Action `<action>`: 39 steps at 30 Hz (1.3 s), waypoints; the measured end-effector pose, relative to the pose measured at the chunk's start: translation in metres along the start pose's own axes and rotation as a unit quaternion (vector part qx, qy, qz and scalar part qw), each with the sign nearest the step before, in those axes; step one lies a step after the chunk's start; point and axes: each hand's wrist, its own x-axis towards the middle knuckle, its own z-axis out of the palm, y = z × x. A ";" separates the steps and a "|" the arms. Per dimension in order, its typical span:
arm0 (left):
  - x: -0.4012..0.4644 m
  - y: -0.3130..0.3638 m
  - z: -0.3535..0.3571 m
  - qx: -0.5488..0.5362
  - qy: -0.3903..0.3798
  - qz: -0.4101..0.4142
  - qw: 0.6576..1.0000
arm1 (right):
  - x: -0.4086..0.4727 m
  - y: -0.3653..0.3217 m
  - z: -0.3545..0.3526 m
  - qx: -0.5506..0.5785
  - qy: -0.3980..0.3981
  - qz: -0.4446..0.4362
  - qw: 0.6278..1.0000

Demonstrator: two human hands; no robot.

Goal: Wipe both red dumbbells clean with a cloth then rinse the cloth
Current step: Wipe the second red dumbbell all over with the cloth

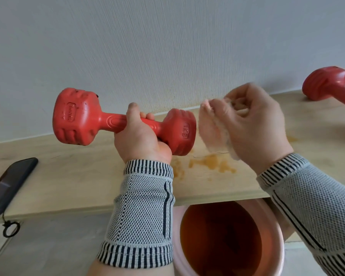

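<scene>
- The wall [167, 46], pale grey with a fine vertical texture, fills the upper half of the view behind everything else.
- The worktop [78, 176], light wood, runs at a slant below the wall; orange-brown wet stains [211, 164] lie on it beneath the hands.
- A pink bucket [278, 236] stands below the front edge of the worktop, its inside tinted with orange-brown liquid.
- Grey knitted sleeves [141, 212] with dark striped cuffs cover both forearms.
- The held red dumbbell [78, 118] is up in the air above the worktop, roughly level, its larger-looking head to the left and the head marked "1KG" to the right; dark specks show on the left head.
- The right hand [255, 124] has its fingers curled around a pale pink cloth [209, 132], bunched and blurred, just beside the right head of the held dumbbell; whether cloth and dumbbell touch cannot be told.
- The left hand [139, 136] grips the dumbbell's bar from below, fingers wrapped over it, thumb pointing up.
- The second red dumbbell [327, 84] lies on the worktop at the far right, partly cut off by the frame edge, well apart from the hands.
- A dark phone [8, 188] lies on the worktop at the left edge, a cord with a small ring [10, 229] hanging from it.
</scene>
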 end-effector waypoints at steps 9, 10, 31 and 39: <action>-0.003 -0.006 0.003 0.012 0.004 0.009 1.000 | -0.032 0.011 0.027 -0.047 -0.097 -0.203 0.973; -0.005 -0.005 0.004 0.011 -0.001 0.011 1.000 | -0.028 0.011 0.026 -0.041 -0.076 -0.187 0.979; -0.009 0.008 -0.004 -0.114 -0.052 -0.072 0.990 | -0.009 0.006 0.010 -0.012 -0.052 -0.049 0.997; -0.008 0.003 -0.007 -0.113 -0.085 -0.025 0.990 | -0.019 -0.009 0.009 0.165 -0.193 0.031 0.967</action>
